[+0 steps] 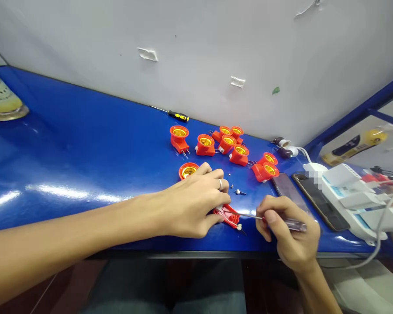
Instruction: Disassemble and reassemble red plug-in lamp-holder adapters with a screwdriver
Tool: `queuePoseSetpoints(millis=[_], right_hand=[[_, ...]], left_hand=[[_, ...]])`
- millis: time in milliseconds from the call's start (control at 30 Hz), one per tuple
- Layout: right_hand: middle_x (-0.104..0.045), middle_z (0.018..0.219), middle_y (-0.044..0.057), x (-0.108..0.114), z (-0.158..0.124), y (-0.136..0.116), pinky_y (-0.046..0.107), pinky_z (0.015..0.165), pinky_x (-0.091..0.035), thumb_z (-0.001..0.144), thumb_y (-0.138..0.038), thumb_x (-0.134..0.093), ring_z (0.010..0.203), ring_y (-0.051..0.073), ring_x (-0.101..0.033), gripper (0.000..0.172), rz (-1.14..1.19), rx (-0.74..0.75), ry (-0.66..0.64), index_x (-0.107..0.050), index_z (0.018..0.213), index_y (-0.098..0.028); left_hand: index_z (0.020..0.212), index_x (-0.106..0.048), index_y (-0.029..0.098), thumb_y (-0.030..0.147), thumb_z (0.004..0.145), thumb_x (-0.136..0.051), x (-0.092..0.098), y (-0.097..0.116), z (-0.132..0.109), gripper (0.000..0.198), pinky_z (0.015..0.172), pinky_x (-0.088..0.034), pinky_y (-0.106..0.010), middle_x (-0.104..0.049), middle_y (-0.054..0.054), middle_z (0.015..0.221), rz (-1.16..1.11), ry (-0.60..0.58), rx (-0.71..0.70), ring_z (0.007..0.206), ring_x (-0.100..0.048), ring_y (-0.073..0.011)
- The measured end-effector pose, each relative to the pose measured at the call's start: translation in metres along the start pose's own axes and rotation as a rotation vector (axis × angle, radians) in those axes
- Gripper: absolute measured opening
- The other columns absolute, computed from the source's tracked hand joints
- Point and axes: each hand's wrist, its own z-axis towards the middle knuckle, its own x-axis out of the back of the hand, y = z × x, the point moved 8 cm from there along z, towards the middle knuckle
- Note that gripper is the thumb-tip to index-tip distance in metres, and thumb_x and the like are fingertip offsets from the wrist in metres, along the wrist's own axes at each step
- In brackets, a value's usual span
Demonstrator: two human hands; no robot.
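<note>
Here, in the head view, the left hand (201,200) bends low over an open red shell (231,216), its fingers and thumb closed on the near-left part and hiding much of the inside. The right hand (290,231) is wrapped round the handle of a screwdriver (294,224), whose shaft reaches into the shell; exactly where the tip sits is hard to see. The shell lies near the table's front edge, a white bead-like part (239,226) at its right end. A red lamp socket (188,170) peeks out behind the left hand, mostly covered; whether it joins the shell cannot be told.

Beyond stand more red sockets (240,153), some overlapping, with a black-and-yellow screwdriver (178,116) near the wall. Small screws lie just beyond the left fingers. Near the right hand, a dark phone (291,189) is partly covered, beside another phone (321,200) and a white device (363,209) with a pixelated patch. Another person's hand blurs at the right edge.

A yellow bottle (3,96), cut off at left, carries lettering too small to read.
</note>
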Motion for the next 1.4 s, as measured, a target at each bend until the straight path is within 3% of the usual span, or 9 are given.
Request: queuePoseSetpoints(millis=[200, 500, 700, 833, 933, 1400], right_hand=[[-0.057, 0.069, -0.002, -0.002, -0.003, -0.009, 0.026, 0.058, -0.044, 0.087, -0.003, -0.059, 0.061, 0.010, -0.054, 0.016, -0.098, 0.058, -0.062, -0.061, 0.090, -0.019], [-0.059, 0.066, -0.004, -0.002, -0.005, -0.003, 0.026, 0.062, -0.046, 0.089, -0.006, -0.059, 0.060, 0.010, -0.057, 0.015, -0.108, -0.006, -0.174, -0.062, 0.091, -0.020], [-0.063, 0.084, -0.002, -0.004, -0.008, -0.002, 0.023, 0.068, -0.046, 0.093, -0.011, -0.057, 0.074, 0.010, -0.060, 0.011, -0.167, -0.025, -0.267, -0.060, 0.095, -0.022], [-0.060, 0.092, -0.001, -0.003, -0.011, 0.002, 0.024, 0.075, -0.045, 0.096, -0.018, -0.057, 0.083, 0.011, -0.056, 0.014, -0.328, -0.055, -0.305, -0.057, 0.108, -0.025], [-0.058, 0.096, 0.001, -0.005, -0.016, 0.001, 0.027, 0.078, -0.044, 0.098, -0.019, -0.053, 0.089, 0.013, -0.054, 0.010, -0.409, -0.032, -0.359, -0.056, 0.106, -0.024], [-0.054, 0.099, 0.005, -0.013, -0.026, 0.005, 0.032, 0.076, -0.046, 0.101, -0.025, -0.048, 0.089, 0.017, -0.052, 0.015, -0.568, -0.040, -0.434, -0.054, 0.114, -0.025]], left_hand=[[0.091, -0.072, 0.019, 0.025, 0.087, -0.067, -0.004, -0.003, 0.002, 0.009, 0.082, -0.030, -0.038, -0.067, -0.004, 0.093, -0.024, -0.044, 0.008, 0.090, -0.052, -0.0208], [0.091, -0.072, 0.018, 0.025, 0.088, -0.067, -0.004, -0.004, 0.003, 0.009, 0.083, -0.030, -0.038, -0.067, -0.004, 0.094, -0.025, -0.047, 0.006, 0.092, -0.052, -0.0206], [0.096, -0.073, 0.018, 0.026, 0.089, -0.066, -0.005, -0.005, 0.002, 0.012, 0.084, -0.030, -0.039, -0.066, -0.003, 0.093, -0.017, -0.062, 0.007, 0.093, -0.052, -0.0204], [0.097, -0.072, 0.019, 0.025, 0.089, -0.065, -0.005, -0.006, 0.003, 0.012, 0.084, -0.030, -0.039, -0.066, -0.003, 0.094, -0.022, -0.062, 0.007, 0.094, -0.052, -0.0209], [0.096, -0.072, 0.019, 0.024, 0.089, -0.066, -0.005, -0.006, 0.003, 0.011, 0.084, -0.030, -0.039, -0.066, -0.003, 0.093, -0.031, -0.065, 0.002, 0.094, -0.052, -0.0208], [0.095, -0.074, 0.021, 0.026, 0.087, -0.070, -0.003, -0.007, 0.003, 0.011, 0.082, -0.029, -0.040, -0.067, -0.003, 0.090, 0.014, -0.046, -0.011, 0.093, -0.051, -0.0214]])
